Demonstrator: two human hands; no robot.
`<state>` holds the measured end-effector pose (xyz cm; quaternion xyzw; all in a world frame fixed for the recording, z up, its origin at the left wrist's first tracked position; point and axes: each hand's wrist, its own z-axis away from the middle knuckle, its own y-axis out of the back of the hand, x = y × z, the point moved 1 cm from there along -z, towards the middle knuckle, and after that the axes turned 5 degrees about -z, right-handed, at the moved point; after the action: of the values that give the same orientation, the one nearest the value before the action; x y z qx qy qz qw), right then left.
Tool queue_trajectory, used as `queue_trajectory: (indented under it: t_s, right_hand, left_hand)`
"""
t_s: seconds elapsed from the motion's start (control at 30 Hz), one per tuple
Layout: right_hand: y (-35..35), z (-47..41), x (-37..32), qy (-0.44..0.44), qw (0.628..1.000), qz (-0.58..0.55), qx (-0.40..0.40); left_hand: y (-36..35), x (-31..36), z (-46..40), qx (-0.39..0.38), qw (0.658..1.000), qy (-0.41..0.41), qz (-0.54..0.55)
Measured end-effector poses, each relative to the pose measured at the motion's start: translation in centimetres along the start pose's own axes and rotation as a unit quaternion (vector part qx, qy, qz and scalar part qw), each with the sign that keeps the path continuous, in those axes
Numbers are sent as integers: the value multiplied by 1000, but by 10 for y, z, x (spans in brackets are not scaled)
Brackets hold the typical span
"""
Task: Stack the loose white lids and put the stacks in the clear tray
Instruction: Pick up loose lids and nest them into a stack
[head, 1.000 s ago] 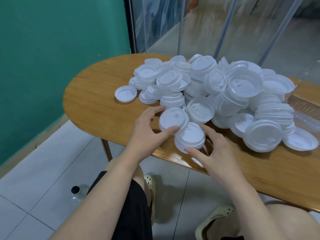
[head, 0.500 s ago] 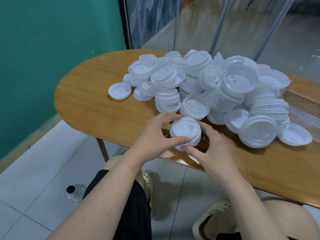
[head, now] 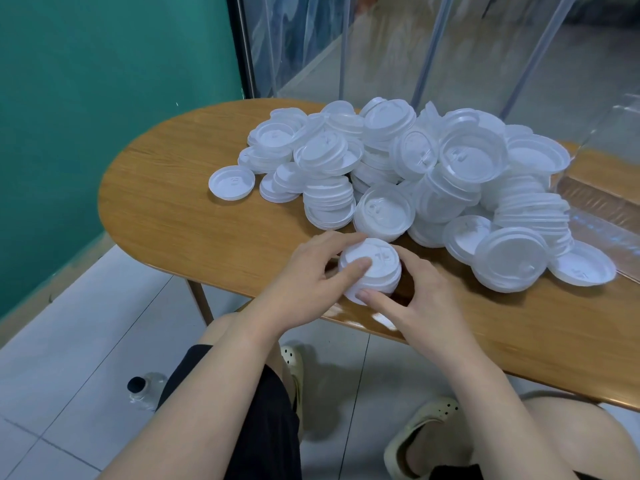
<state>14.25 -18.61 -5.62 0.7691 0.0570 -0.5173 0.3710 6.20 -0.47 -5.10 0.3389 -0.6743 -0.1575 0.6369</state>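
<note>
While the left hand (head: 304, 289) and right hand (head: 426, 299) grip it, the lid stack (head: 372, 268) sits between them.

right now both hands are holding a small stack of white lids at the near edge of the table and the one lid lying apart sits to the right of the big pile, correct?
Not quite. The head view shows the left hand and right hand gripping the small stack of lids at the table's near edge, but the single lid lies to the left of the big pile, not the right.
</note>
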Motion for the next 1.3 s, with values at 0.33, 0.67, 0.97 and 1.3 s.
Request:
queue_trajectory:
  t_s: [0.33, 0.67, 0.97, 1.3]
  right_hand:
    - [36, 20, 17, -52, 998, -1, 31]
    - [37, 21, 21, -72, 995, 1, 68]
    - [37, 20, 16, -53, 996, 28, 61]
    - [31, 18, 22, -77, 994, 47, 65]
  left_hand:
    - [-12, 1, -50, 162, 959, -144, -185]
    - [-36, 12, -64, 185, 914, -147, -331]
    - [-28, 13, -51, 192, 919, -135, -318]
    - [-15, 8, -34, 210, 959, -47, -182]
